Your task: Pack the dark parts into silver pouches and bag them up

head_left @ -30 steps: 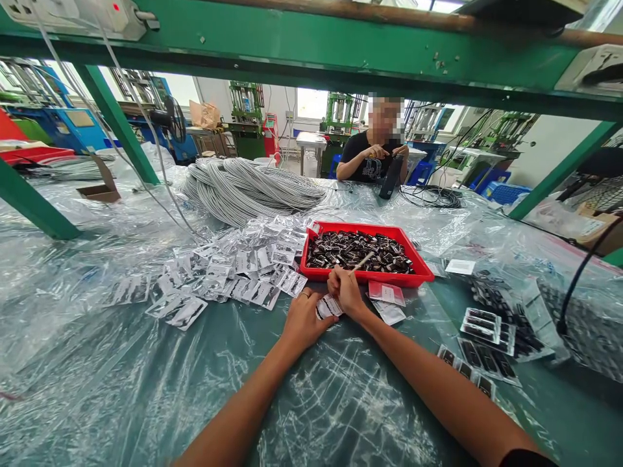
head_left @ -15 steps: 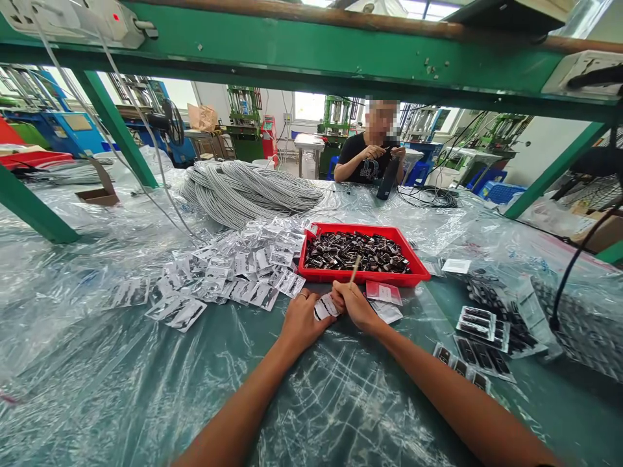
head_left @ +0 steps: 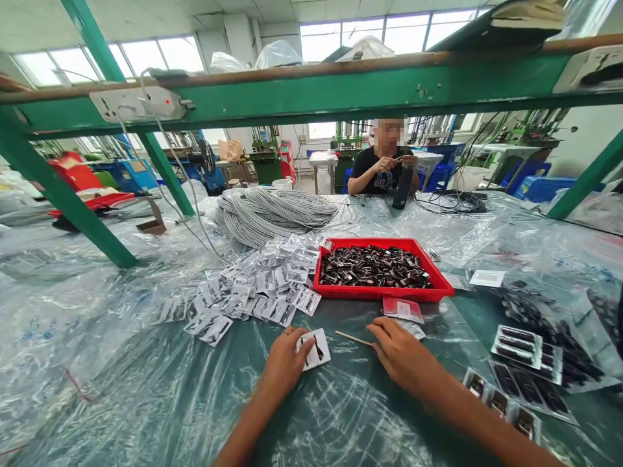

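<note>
My left hand [head_left: 282, 357] grips a small white packet [head_left: 315, 350] with dark shapes on it, its thumb lying over the packet's left edge. On the green tabletop beside it lies a thin wooden stick [head_left: 353, 337], nearly flat. The stick's right end meets the fingers of my right hand [head_left: 402, 353], which are loosely stretched and look apart. Beyond both hands stands a red tray [head_left: 384, 295] full of small dark parts with shiny metal. A heap of silvery packets [head_left: 263, 285] spreads to the tray's left. In front of the tray lies a red packet [head_left: 403, 309].
Clear plastic sheeting covers the table. A large coil of grey cable [head_left: 275, 214] sits behind the heap. Several packs of dark parts [head_left: 518, 347] lie at right. A green crossbar [head_left: 302, 94] with power sockets spans overhead. Across the table sits a person [head_left: 377, 172] beside a dark bottle [head_left: 402, 188].
My right hand has moved right, away from the packet, and the stick has gone from upright to lying flat. My left hand keeps the packet. The view has tilted up and turned left.
</note>
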A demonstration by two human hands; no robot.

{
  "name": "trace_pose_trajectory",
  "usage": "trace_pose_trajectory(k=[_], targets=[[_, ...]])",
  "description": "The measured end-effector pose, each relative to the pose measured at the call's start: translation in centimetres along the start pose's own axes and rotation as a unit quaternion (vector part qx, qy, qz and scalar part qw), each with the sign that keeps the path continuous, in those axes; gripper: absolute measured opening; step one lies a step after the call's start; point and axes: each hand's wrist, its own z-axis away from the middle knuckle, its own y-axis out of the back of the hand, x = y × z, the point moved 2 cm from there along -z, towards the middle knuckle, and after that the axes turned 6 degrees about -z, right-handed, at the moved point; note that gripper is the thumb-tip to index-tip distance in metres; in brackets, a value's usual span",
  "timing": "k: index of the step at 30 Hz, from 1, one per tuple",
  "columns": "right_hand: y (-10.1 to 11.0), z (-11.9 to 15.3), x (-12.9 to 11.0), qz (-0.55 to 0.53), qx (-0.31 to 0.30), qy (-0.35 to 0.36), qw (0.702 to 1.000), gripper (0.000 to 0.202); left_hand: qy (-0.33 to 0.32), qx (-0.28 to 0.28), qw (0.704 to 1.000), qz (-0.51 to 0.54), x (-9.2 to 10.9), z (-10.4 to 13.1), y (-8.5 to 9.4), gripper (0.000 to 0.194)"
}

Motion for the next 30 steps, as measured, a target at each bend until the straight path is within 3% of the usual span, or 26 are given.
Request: trace_pose_trajectory(k=[3,6,11,13,16,21,26,30], targets=[[0.5,-3.3,-2.6,-0.045,0.058,0.083,0.994,0.026,0.003,0.078,0.993,0.087,1.7,-1.1,-0.2,0.04],[0.7,-7.8,-3.5,-0.033,0.116,0.105,0.987,0.028,0.03,0.149,0.967,0.206,3.8,-4.2,-0.6,0.039],[-0.1,-14.7,-0.3,-0.049,0.196,0.021,0.979,0.031,0.024,0.209,0.887,0.411,7.1,-11.8,-1.1,0.036],[0.0,-16.4,1.7,-0.112,0.225,-0.01,0.968,0.029,0.014,0.195,0.867,0.459,7.9,-14.6,-1.2,0.039],[0.9,-17.4,5.0,-0.245,0.252,-0.062,0.934,0.017,-0.03,0.12,0.86,0.495,9.0,-17.5,-1.1,0.043],[2.5,-16.9,9.6,-0.345,0.207,-0.133,0.906,0.012,-0.108,-0.007,0.925,0.365,9.9,-19.5,-1.2,0.036],[2.3,-16.8,11.2,-0.325,0.194,-0.147,0.914,0.015,-0.125,-0.025,0.951,0.283,9.3,-20.2,-1.6,0.038],[1.1,-17.1,10.6,-0.31,0.175,-0.161,0.921,0.016,-0.076,0.018,0.921,0.381,8.7,-20.7,-2.7,0.044]])
